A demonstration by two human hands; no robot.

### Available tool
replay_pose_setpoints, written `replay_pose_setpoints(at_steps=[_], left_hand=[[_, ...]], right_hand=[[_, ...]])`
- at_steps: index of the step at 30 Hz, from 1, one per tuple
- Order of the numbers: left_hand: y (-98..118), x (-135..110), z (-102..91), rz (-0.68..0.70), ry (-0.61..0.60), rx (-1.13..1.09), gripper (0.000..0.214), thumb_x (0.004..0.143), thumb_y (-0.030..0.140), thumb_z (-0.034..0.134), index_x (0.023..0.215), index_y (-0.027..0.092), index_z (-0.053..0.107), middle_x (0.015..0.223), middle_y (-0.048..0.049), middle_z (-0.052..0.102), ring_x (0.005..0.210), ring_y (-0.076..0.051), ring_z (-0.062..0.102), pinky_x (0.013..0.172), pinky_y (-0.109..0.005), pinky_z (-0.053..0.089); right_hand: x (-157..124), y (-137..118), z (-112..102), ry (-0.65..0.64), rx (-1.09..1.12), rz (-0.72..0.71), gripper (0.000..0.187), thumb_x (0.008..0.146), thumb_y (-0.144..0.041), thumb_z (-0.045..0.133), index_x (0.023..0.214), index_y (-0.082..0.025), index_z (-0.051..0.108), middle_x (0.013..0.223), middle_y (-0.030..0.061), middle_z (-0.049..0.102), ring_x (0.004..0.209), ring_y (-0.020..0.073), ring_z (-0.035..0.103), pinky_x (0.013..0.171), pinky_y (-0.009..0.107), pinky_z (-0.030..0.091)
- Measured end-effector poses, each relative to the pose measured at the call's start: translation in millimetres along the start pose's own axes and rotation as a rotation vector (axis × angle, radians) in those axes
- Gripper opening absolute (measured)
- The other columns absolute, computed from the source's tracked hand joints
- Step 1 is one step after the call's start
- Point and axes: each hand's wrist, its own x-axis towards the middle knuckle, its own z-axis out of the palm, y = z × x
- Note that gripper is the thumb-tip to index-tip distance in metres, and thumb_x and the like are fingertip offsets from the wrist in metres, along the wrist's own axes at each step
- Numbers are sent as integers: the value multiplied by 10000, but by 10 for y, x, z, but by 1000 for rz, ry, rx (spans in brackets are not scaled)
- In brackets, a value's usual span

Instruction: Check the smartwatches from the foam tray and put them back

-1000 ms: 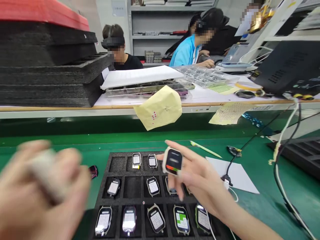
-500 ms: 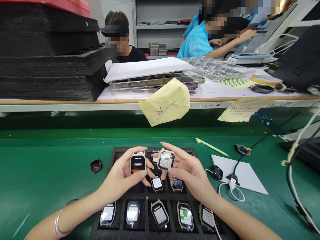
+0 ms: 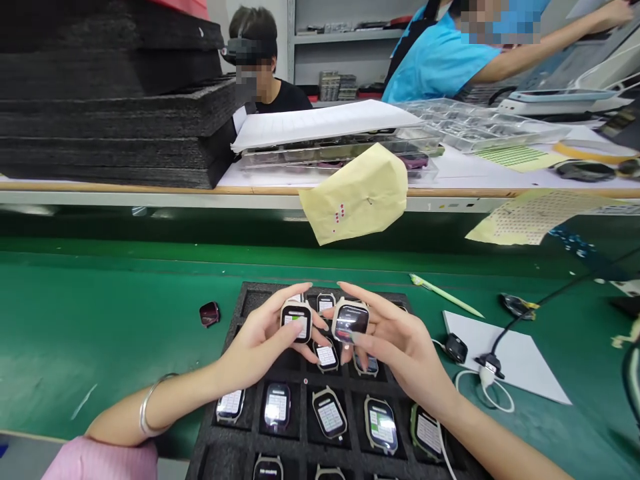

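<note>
My left hand (image 3: 263, 339) grips a strapless smartwatch (image 3: 291, 312) with a light case, its thumb lying on the white-and-green screen. Beside it, my right hand (image 3: 406, 340) holds a second light-cased smartwatch (image 3: 350, 316); the screen is dark with a bit of red low down, and the thumb is at the lower edge. Both watches are face up above a black foam tray (image 3: 306, 417). In the tray's compartments lie several more lit watches, among them a light one (image 3: 330, 415), a dark purple one (image 3: 277, 405) and a green one (image 3: 427, 430). My hands partly cover the back rows.
A small dark red watch piece (image 3: 209, 313) lies left of the tray. To the right are a green pen (image 3: 445, 295), a white board (image 3: 535, 363) and a cabled black device (image 3: 456, 347). Foam trays (image 3: 110, 127) are stacked on the shelf; two people sit or stand beyond.
The view has shifted, so the scene sits further right. The left watch's screen went from dark to white and green, with my thumb now on it; the right watch's went from white to dark.
</note>
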Motion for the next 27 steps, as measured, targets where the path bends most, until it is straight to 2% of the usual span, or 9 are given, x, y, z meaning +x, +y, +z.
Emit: replay_pose_setpoints(at_steps=[3, 7, 9, 13, 19, 22, 27], left_hand=[[22, 0, -23, 38, -10, 19, 490, 892, 179, 569, 1364, 236, 448, 1057, -99, 652, 926, -234, 664, 715, -340, 596], [41, -14, -27, 65, -21, 54, 628, 816, 137, 657, 1387, 241, 418, 1064, -94, 639, 912, -236, 663, 728, -347, 594], [34, -16, -15, 65, 4, 68, 655, 802, 125, 678, 1388, 246, 413, 1052, -85, 644, 891, -218, 666, 732, -334, 595], [23, -2, 2, 61, 39, 81, 583, 849, 126, 629, 1378, 243, 416, 1010, -73, 649, 853, -184, 663, 689, -292, 596], [55, 1, -23, 94, -33, 112, 516, 856, 112, 605, 1335, 228, 452, 987, -64, 645, 850, -182, 663, 683, -286, 593], [52, -2, -20, 89, -2, 130, 411, 887, 144, 572, 1283, 204, 483, 929, -53, 643, 794, -162, 660, 640, -261, 587], [37, 22, -11, 83, 73, 149, 314, 909, 197, 553, 1217, 173, 503, 846, -41, 633, 717, -146, 643, 536, -227, 569]], right_hand=[[-4, -2, 6, -82, 48, 0, 587, 856, -212, 685, 1397, -259, 462, 940, 67, 700, 701, 190, 669, 516, 265, 546], [4, 3, 32, -58, 29, 21, 564, 875, -163, 657, 1396, -248, 459, 875, 50, 697, 691, 177, 667, 511, 247, 545], [0, 16, 26, -72, 44, 22, 562, 872, -139, 647, 1392, -252, 466, 914, 54, 695, 706, 174, 668, 520, 241, 541], [-4, 62, -20, -106, 109, -14, 523, 881, -138, 606, 1379, -254, 495, 893, 50, 697, 706, 179, 668, 528, 244, 539], [13, 70, 6, -24, 68, -21, 357, 945, -219, 568, 1301, -244, 574, 713, 21, 694, 519, 115, 612, 453, 185, 478], [2, 61, 25, -11, 50, -4, 341, 942, -222, 582, 1280, -264, 589, 782, 25, 706, 501, 101, 615, 432, 171, 454], [-3, 76, -10, -132, 99, -17, 434, 928, -216, 584, 1353, -279, 524, 926, 59, 704, 658, 163, 676, 489, 213, 505]])
